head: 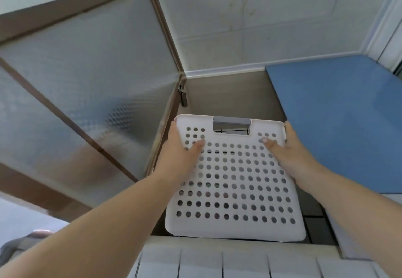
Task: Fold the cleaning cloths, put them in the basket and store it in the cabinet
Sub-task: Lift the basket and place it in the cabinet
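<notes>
White tiled wall behind an open overhead cabinet point(230, 95), frosted door point(87, 77) swung left, blue door point(339, 121) right. White perforated basket point(235, 190) sits in the opening; left hand point(182, 153) and right hand point(289, 149) grip its upper corners, thumbs pressed on the front.

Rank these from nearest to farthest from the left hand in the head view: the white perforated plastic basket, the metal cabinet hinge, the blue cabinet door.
1. White perforated plastic basket: gripped by the left hand.
2. Metal cabinet hinge: just above that hand.
3. Blue cabinet door: far right, beyond the basket.

Bright, even light (edges warped).
</notes>
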{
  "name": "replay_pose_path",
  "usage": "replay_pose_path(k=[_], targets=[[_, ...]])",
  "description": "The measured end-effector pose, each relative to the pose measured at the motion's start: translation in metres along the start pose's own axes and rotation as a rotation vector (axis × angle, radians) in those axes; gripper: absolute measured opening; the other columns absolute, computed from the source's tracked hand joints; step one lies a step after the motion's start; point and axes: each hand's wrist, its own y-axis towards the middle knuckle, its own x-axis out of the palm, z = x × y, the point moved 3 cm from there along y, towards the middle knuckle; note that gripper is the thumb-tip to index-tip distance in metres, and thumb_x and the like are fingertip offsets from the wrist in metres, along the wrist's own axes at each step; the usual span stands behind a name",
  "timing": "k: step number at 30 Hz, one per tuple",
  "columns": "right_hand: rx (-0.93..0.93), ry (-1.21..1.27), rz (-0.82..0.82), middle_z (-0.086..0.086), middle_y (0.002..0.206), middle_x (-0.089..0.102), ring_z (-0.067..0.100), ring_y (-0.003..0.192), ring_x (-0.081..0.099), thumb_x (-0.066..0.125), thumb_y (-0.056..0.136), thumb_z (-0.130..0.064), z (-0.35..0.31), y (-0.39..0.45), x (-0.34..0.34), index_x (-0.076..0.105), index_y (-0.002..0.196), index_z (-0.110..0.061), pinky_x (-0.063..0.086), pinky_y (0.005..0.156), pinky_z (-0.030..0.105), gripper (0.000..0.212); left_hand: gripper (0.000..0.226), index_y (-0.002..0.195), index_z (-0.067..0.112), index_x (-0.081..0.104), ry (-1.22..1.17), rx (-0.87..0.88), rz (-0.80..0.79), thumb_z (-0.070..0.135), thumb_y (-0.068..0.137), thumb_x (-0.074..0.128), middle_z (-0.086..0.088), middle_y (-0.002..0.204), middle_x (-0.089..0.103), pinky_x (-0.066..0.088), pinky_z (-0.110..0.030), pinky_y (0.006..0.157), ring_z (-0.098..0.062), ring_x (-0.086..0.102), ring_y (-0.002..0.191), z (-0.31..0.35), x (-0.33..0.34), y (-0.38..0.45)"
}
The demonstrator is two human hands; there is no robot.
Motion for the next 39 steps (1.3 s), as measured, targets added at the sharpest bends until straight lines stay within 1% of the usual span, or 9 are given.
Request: replay_pose_path(k=[3,6,8,10,15,19,23,28,39], targets=[[-0.049,-0.142,-0.096,-0.017,0.129,0.037,0.005,0.107,0.045,0.052,0.094,-0.029,0.005,-0.014,0.015,0.000,0.149,-0.034,0.042,0.080,0.020,0.075,0.065,0.144,0.035,0.015,0.095,-0.030,-0.018,0.033,0.092,0.054,0.016,0.118,0.048,0.045,-0.024,0.080,-0.006,0.052,0.105,-0.016,0.002,-0.006],[-0.060,-0.296,-0.139,-0.006,0.154,0.020,0.011,0.132,0.035,0.049,0.095,-0.035,0.018,-0.026,0.025,0.001,0.148,-0.038,0.035,0.106,0.032,0.073,0.068,0.148,0.036,0.002,0.321,-0.058,-0.061,0.043,0.094,0.044,0.000,0.150,0.024,0.037,-0.040,0.102,-0.020,0.037,0.131,-0.029,0.008,-0.019],[-0.034,-0.369,-0.148,-0.006,0.158,0.004,0.015,0.140,0.024,0.045,0.094,-0.041,0.026,-0.033,0.028,0.000,0.148,-0.042,0.026,0.112,0.036,0.070,0.063,0.148,0.037,0.002,0.416,-0.047,-0.071,0.046,0.096,0.036,-0.001,0.155,0.008,0.035,-0.040,0.104,-0.023,0.028,0.136,-0.035,0.011,-0.029],[-0.026,-0.443,-0.178,-0.008,0.157,-0.003,0.015,0.141,0.022,0.044,0.095,-0.042,0.031,-0.044,0.031,-0.001,0.147,-0.045,0.028,0.110,0.033,0.069,0.060,0.148,0.039,0.001,0.462,-0.027,-0.084,0.048,0.096,0.030,0.002,0.157,-0.003,0.037,-0.040,0.104,-0.024,0.023,0.139,-0.038,0.012,-0.038],[0.059,-0.612,-0.265,-0.010,0.154,-0.025,0.013,0.134,0.037,0.043,0.093,-0.048,0.045,-0.070,0.038,-0.005,0.145,-0.047,0.035,0.108,0.031,0.071,0.059,0.147,0.039,-0.008,0.633,-0.054,-0.212,0.050,0.096,0.022,0.002,0.154,-0.022,0.041,-0.035,0.102,-0.025,0.004,0.144,-0.047,0.018,-0.060],[0.082,-0.619,-0.270,-0.009,0.153,-0.027,0.013,0.131,0.041,0.044,0.093,-0.048,0.049,-0.072,0.042,-0.003,0.145,-0.049,0.033,0.112,0.035,0.070,0.057,0.148,0.039,-0.004,0.650,-0.073,-0.260,0.047,0.098,0.023,0.004,0.155,-0.024,0.028,-0.035,0.112,-0.023,-0.006,0.145,-0.053,0.019,-0.070],[0.085,-0.613,-0.270,-0.010,0.153,-0.027,0.018,0.138,0.031,0.045,0.093,-0.048,0.056,-0.070,0.047,-0.001,0.145,-0.049,0.031,0.113,0.037,0.070,0.054,0.150,0.032,0.000,0.769,-0.001,-0.304,0.042,0.100,0.018,0.007,0.157,-0.017,0.014,-0.041,0.119,-0.021,-0.020,0.143,-0.062,0.020,-0.068],[0.076,-0.672,-0.260,-0.008,0.154,-0.025,0.020,0.134,0.037,0.044,0.092,-0.050,0.062,-0.069,0.056,-0.001,0.145,-0.049,0.037,0.109,0.036,0.069,0.056,0.150,0.024,-0.005,0.940,0.042,-0.360,0.040,0.101,0.014,-0.001,0.158,-0.014,0.000,-0.042,0.120,-0.019,-0.020,0.143,-0.070,0.021,-0.070],[0.052,-0.891,-0.245,0.000,0.157,-0.016,0.020,0.131,0.041,0.041,0.097,-0.042,0.069,-0.069,0.078,0.013,0.148,-0.039,0.040,0.106,0.034,0.058,0.060,0.151,0.021,-0.003,0.855,-0.070,-0.550,0.043,0.098,0.017,-0.006,0.158,-0.012,-0.004,-0.043,0.119,-0.019,-0.016,0.145,-0.099,0.025,-0.086]])
